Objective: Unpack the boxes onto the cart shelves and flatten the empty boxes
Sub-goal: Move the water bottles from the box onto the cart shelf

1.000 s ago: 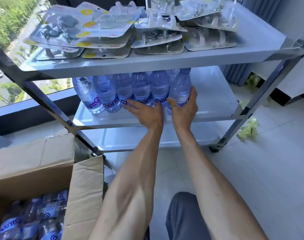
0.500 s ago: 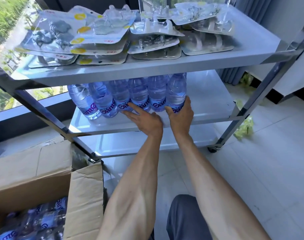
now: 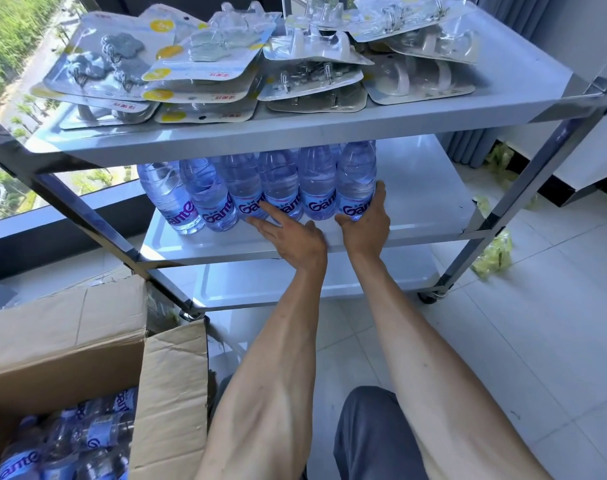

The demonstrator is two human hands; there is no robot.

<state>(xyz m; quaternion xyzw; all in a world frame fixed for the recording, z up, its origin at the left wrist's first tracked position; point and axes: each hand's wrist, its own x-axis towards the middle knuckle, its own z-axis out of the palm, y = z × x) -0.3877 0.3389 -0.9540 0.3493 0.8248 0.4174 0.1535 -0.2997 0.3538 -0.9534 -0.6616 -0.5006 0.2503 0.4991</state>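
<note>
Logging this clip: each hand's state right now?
Left hand: open, fingers touching the bottles.
Right hand: gripping the rightmost water bottle.

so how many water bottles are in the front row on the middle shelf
6, side by side along the middle shelf: bottles at, and the rightmost held by the right hand. More may stand hidden behind them.

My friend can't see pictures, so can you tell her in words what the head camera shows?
A person's left hand and right hand steady a row of water bottles on a metal cart's middle shelf. Blister-packed hooks cover the top shelf. An open cardboard box with more bottles sits lower left.
</note>
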